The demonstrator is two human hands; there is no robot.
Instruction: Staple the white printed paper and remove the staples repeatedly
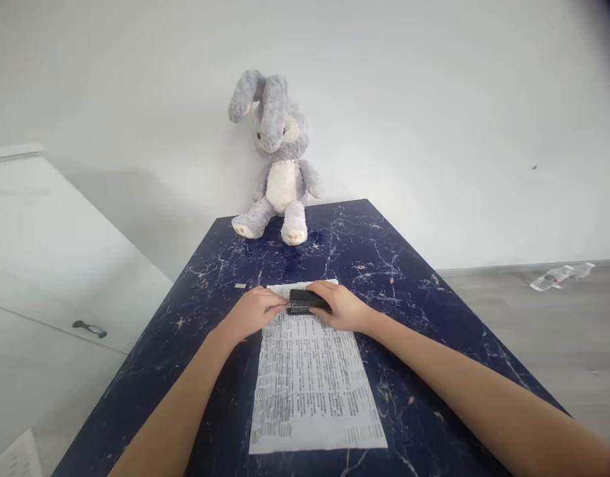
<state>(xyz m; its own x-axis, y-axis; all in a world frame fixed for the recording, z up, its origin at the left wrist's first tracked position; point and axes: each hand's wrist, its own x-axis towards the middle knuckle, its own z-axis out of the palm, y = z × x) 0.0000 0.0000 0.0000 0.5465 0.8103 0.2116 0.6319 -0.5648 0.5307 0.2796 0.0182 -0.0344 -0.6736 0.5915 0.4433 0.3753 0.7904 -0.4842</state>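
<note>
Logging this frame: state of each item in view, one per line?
stapler: lying across the paper's far end, under the right hand
printed paper: flat on the table
left hand: touching the stapler's end
plush rabbit: sitting upright against the wall
plastic bottle: lying on the floor

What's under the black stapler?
The printed paper lies under the black stapler, on the dark table. The right hand and left hand cover the paper's top corners.
</note>
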